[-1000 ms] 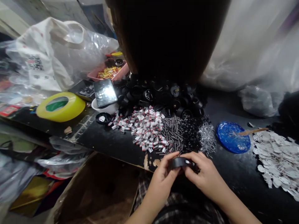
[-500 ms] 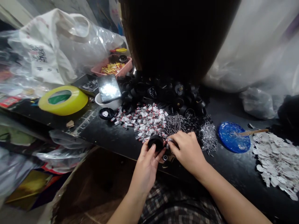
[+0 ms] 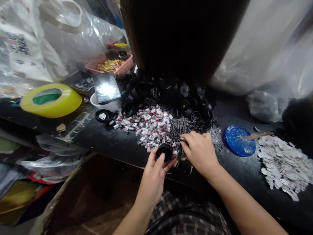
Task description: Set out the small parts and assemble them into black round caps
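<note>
My left hand [image 3: 153, 176] is closed around a round black plastic cup-shaped part [image 3: 164, 152], with the thumb resting on its rim. It is held above the table's front edge, by the pile of small white and silver cylinders with red ends [image 3: 154, 125]. To its right, my right hand [image 3: 200, 151] reaches over the pile of small metal springs [image 3: 179, 127]. Its thumb and index finger are pinched together at the springs' near edge; a small greyish bit shows at the fingertips, too small to name.
Black round parts [image 3: 156, 93] are heaped behind the piles. Clear small pins [image 3: 216, 138], a blue lid with a stick and clear grease [image 3: 238, 140], and white flat pieces [image 3: 283, 163] lie rightward. Yellow tape [image 3: 50, 109], a phone-like slab on a white bowl [image 3: 110, 105] and a pink basket [image 3: 127, 65] stand left.
My right hand has moved from beside the black part, away to the right and onto the springs. My left hand keeps hold of the black part. The view has shifted slightly.
</note>
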Demonstrator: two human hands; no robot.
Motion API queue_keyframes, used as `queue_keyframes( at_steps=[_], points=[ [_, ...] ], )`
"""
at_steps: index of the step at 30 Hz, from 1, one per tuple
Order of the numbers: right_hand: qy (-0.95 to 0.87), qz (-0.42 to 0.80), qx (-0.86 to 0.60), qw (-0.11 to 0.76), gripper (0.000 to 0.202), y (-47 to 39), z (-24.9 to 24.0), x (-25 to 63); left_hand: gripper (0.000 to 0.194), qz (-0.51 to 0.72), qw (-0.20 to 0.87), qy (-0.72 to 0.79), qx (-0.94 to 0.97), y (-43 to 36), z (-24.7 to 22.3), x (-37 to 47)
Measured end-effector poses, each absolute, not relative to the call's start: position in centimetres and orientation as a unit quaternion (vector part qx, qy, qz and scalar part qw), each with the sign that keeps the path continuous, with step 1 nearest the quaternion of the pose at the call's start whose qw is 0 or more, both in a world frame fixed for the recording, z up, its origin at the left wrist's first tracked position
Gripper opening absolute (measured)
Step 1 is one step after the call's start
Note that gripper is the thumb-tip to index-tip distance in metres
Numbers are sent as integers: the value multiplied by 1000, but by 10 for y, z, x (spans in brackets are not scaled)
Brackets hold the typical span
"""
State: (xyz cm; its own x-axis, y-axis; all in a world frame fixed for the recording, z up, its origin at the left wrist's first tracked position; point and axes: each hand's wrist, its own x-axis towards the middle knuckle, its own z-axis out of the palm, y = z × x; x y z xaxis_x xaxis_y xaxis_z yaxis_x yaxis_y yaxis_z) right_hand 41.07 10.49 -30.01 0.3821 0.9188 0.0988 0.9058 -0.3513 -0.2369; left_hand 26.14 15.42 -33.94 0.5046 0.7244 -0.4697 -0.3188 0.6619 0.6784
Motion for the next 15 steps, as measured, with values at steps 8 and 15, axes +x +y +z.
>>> queue_keyframes(
  at_steps=[8,15],
  points=[
    [-548,73,-811,191,6,105,-301,414,29,323,841,374,222,154,-337,273],
    [-325,303,-759,476,13,66,-295,411,21,280,874,343,198,144,-330,275]
  ],
)
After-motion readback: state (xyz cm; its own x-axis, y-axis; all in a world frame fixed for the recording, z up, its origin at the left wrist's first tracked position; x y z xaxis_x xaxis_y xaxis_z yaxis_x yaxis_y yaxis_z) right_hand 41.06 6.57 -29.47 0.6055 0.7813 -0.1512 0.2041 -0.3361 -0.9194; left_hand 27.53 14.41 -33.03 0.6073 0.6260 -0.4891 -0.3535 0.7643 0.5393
